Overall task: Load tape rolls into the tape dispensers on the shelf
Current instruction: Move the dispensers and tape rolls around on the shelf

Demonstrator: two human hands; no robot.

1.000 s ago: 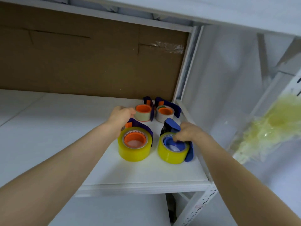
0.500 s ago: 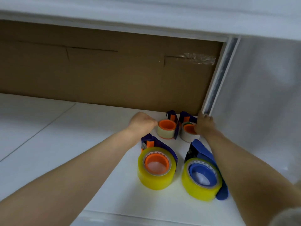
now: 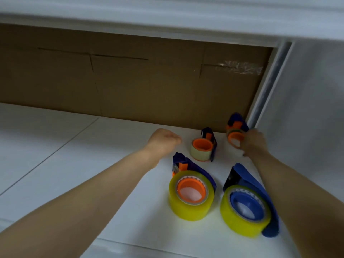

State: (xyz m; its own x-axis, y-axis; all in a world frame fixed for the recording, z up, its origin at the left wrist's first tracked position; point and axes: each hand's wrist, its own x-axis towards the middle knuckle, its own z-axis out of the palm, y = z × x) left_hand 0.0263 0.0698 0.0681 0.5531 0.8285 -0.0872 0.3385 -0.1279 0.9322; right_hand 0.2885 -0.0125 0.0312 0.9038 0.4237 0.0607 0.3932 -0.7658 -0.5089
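Several blue tape dispensers with rolls stand on the white shelf (image 3: pixel 55 155). Nearest me are a yellow roll on an orange hub (image 3: pixel 190 195) and a yellow roll on a blue hub (image 3: pixel 244 210). Behind them sits a small pale roll on an orange-hub dispenser (image 3: pixel 202 148). My right hand (image 3: pixel 254 144) grips a second small orange-hub dispenser (image 3: pixel 235 131), tilted and lifted by the back right corner. My left hand (image 3: pixel 163 139) is a loose fist left of the pale roll, apart from it and holding nothing.
Brown cardboard (image 3: pixel 130 86) lines the back of the shelf. A white upright post (image 3: pixel 268 86) and side wall close off the right. The upper shelf edge (image 3: pixel 167 15) hangs low overhead. The shelf's front edge runs just below the yellow rolls.
My right hand has picked up the far right small dispenser and raised it toward the corner post. My left hand has let go of the pale roll and drawn back to the left.
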